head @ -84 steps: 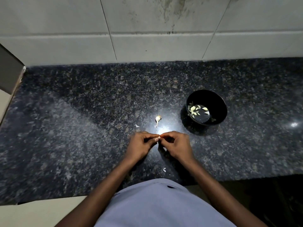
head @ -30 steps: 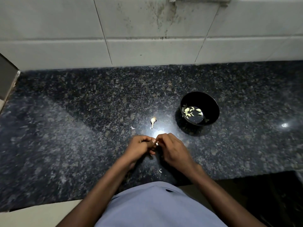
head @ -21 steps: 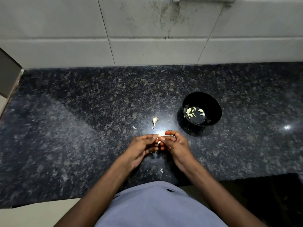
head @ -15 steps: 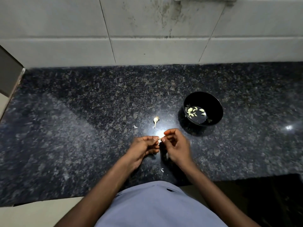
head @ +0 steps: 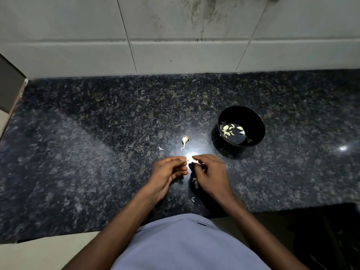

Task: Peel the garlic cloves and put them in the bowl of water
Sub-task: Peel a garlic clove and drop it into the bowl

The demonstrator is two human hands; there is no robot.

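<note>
My left hand [head: 167, 172] and my right hand [head: 209, 173] meet over the dark granite counter [head: 97, 152], fingertips almost touching. Between them I pinch a small garlic clove [head: 187, 160] with pale skin; most of it is hidden by the fingers and the glare. A black bowl [head: 253, 121] of water stands to the right and beyond my hands, with several peeled cloves [head: 228, 129] floating in it. The stripped garlic stem [head: 185, 140] lies on the counter just beyond my hands.
Small bits of garlic skin lie on the counter: one skin scrap [head: 161, 148] left of the stem, another peel fragment [head: 192, 199] near the front edge. A tiled wall [head: 175, 45] rises behind the counter. A bright light reflection [head: 343, 148] shows at the right.
My hands stayed together working the clove with small finger shifts. The right hand's fingers have flattened a little over the clove. Bowl and stem have not moved.
</note>
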